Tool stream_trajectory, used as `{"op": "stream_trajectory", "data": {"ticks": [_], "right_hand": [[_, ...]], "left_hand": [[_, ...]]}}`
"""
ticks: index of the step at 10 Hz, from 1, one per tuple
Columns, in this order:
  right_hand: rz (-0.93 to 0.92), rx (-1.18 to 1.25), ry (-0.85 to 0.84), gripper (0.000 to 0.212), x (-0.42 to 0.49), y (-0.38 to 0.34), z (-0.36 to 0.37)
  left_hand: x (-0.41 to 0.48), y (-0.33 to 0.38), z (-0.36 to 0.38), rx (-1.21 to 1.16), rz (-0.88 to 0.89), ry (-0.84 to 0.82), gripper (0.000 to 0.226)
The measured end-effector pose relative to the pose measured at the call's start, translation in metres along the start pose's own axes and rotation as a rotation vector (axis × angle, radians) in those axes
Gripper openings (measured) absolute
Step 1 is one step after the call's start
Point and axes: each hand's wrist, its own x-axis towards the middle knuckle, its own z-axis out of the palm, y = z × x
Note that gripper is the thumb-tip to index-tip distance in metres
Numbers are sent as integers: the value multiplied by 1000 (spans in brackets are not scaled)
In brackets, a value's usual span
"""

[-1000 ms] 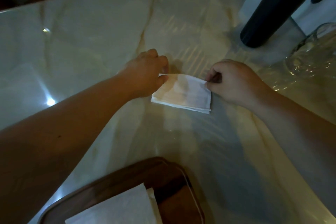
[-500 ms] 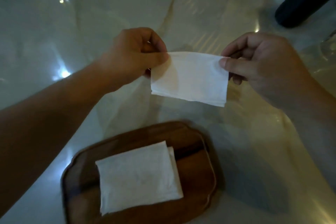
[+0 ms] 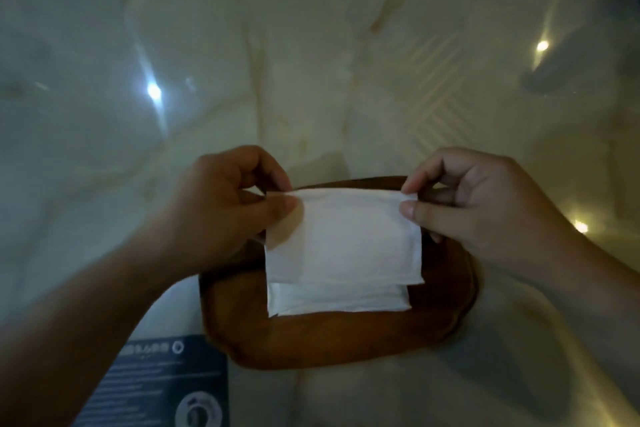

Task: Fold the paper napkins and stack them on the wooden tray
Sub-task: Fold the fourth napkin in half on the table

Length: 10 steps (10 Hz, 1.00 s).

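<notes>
A folded white paper napkin hangs above the wooden tray. My left hand pinches its top left corner and my right hand pinches its top right corner. On the tray lies a stack of folded white napkins, mostly hidden behind the held one; only its near edge shows. The held napkin's lower edge overlaps the stack in view; whether they touch I cannot tell.
The tray sits on a glossy marble table with bright light reflections. A dark blue printed card lies at the tray's near left. A dark blurred shape is at the far right.
The napkin was lifted off the table by both hands and carried toward me, over the tray and its stack. The view tilted down, so the tray now sits mid-frame.
</notes>
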Motion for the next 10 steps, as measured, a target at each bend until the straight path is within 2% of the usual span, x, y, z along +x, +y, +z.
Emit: {"op": "stream_trajectory", "data": {"ticks": [1, 2, 3, 5, 6, 7, 8, 9, 10], "right_hand": [[11, -63, -24, 21, -8, 7, 12], [-13, -239, -31, 18, -13, 9, 20], [-148, -504, -31, 17, -13, 3, 22], [-254, -756, 5, 15, -12, -1, 25], [-243, -848, 20, 12, -13, -1, 25], [-287, -933, 31, 16, -14, -9, 22], [-385, -999, -7, 30, -10, -21, 16], [-321, -1103, -213, 58, -8, -42, 8], [-316, -1226, -315, 74, -9, -62, 1]], "left_hand": [[-19, -14, 0, 40, -6, -12, 19], [-27, -28, 2, 104, -18, -7, 23], [-29, -36, 7, 246, 32, 33, 22], [-30, -39, 12, 593, 311, 103, 22], [-31, -34, 12, 720, 401, 107, 15], [-31, -25, 10, 850, 454, 62, 22], [-26, -13, 5, 986, 514, 53, 34], [-26, 11, -4, 1130, 484, 36, 55], [-27, 31, -13, 1195, 430, -14, 66]]}}
